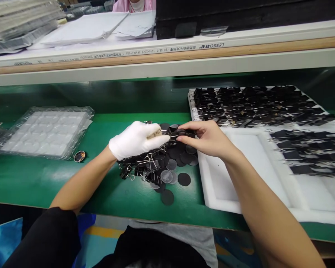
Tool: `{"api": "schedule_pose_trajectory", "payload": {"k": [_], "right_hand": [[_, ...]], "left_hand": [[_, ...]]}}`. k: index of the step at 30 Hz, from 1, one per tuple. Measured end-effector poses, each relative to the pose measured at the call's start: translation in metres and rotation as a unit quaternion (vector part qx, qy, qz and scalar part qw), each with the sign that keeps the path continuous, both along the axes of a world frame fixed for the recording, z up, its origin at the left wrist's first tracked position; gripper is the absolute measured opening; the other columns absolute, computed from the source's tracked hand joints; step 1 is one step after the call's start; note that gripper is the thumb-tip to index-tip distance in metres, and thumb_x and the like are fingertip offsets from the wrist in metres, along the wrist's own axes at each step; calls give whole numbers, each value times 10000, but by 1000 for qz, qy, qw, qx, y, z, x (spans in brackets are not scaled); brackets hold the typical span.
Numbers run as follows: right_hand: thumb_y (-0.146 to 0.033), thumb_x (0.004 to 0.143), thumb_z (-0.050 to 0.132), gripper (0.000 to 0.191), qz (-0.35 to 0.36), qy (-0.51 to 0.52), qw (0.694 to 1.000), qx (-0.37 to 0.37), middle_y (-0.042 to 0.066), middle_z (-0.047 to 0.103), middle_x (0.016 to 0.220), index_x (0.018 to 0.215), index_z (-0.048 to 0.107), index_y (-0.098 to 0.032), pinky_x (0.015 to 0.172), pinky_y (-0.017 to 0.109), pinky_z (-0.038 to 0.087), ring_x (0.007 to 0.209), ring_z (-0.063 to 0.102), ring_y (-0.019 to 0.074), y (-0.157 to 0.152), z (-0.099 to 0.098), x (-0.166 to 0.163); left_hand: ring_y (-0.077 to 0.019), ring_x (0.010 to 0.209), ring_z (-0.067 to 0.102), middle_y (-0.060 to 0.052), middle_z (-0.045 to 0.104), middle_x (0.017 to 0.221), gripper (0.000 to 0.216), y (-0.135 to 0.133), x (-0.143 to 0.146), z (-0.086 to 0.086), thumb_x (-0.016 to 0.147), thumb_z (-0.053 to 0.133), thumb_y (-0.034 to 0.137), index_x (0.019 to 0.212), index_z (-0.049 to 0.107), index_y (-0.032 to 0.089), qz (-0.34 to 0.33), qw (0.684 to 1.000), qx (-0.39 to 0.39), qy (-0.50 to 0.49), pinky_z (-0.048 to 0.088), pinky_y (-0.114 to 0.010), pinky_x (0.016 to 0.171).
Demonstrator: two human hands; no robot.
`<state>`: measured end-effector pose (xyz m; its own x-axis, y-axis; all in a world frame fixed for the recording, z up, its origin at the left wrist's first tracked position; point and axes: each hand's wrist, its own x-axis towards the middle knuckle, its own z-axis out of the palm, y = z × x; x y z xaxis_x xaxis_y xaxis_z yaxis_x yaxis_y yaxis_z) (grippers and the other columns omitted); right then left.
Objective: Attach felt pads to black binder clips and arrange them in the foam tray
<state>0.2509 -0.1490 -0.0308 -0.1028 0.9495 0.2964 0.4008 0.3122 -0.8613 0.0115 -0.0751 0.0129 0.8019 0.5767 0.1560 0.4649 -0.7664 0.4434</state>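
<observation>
My left hand (139,139), in a white glove, pinches the wire handles of a black binder clip (172,131). Fingers and thumb of my bare right hand (205,137) close on a dark round piece (185,133) at the clip's jaws. Whether the clip bites on that piece is too small to tell. Under and in front of both hands lies a heap of black binder clips (150,163) with silver handles. Black discs (184,179) and clear discs (166,176) are scattered among and beside them on the green table (114,193).
At right stands a white foam tray (209,186) with clipped black pieces (298,149) in its right part. Behind it, another tray holds rows of clipped pieces (251,104). Clear plastic trays (44,130) and a small round part (79,156) lie left. A shelf edge (167,67) crosses above.
</observation>
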Motion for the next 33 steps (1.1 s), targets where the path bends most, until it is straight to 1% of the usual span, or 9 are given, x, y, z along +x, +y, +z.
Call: {"api": "schedule_pose_trajectory", "payload": {"k": [3,7,10,13,16,19,23,27,33], "right_hand": [[-327,869,756,166,-16,-38,995,87,42,804,989,999,798,-233,765,372,585,878,750,244,1,-1,-2],[-198,959,636,179,-51,-158,945,283,25,804,1055,1035,772,-286,887,425,526,990,750,237,1,-5,-7],[-170,965,632,295,-75,-244,904,345,7,774,1192,1171,725,-359,1002,478,442,1111,721,252,-1,-7,-7],[-399,906,742,574,-95,-272,912,292,77,645,1431,1447,555,-353,1109,569,344,1326,588,353,-2,-6,-5],[-595,788,796,942,-80,-194,961,182,142,607,1460,1574,393,-268,1114,584,376,1336,567,380,0,-2,-5],[-516,835,753,657,-56,-78,993,71,95,728,1269,1410,584,-245,1036,473,490,1167,679,295,5,1,-11],[-377,867,711,208,-37,-41,998,-7,46,781,1024,977,740,-203,884,355,533,963,716,229,2,9,-16],[-310,892,701,141,-13,-77,997,12,32,762,1003,985,722,-206,868,330,523,940,702,204,-29,26,1],[-372,937,692,162,-166,-308,936,43,136,598,1353,1017,755,-246,1115,550,388,1326,522,321,-129,42,95]], "left_hand": [[-105,555,454,33,519,598,438,-4,1,4,984,483,526,713,565,192,35,998,-48,3,346,-260,575],[-154,611,639,-79,696,690,698,-9,4,8,1039,230,624,697,628,164,95,954,-282,-29,453,-282,591],[-148,569,631,-80,701,686,640,-8,6,9,1006,351,660,714,622,159,93,925,-366,-43,453,-272,537],[-133,644,637,-27,688,732,478,-2,4,8,990,471,586,820,636,171,71,948,-301,-73,490,-260,628],[-147,732,665,-7,695,789,422,2,1,7,985,489,566,950,662,182,63,967,-236,-67,510,-273,720],[-179,784,682,-16,721,850,453,1,-1,6,982,465,591,1043,674,194,59,976,-206,-47,523,-293,733],[-232,973,702,-46,759,1105,481,-7,1,5,953,502,610,1171,694,227,54,989,-138,-22,555,-316,825],[-252,1125,691,-35,722,1287,489,-11,0,5,973,478,580,1313,652,275,3,996,-92,18,559,-335,944],[-247,1214,661,15,682,1373,480,-2,-5,7,975,451,601,1324,642,332,-13,997,-29,73,517,-364,1068]]}}
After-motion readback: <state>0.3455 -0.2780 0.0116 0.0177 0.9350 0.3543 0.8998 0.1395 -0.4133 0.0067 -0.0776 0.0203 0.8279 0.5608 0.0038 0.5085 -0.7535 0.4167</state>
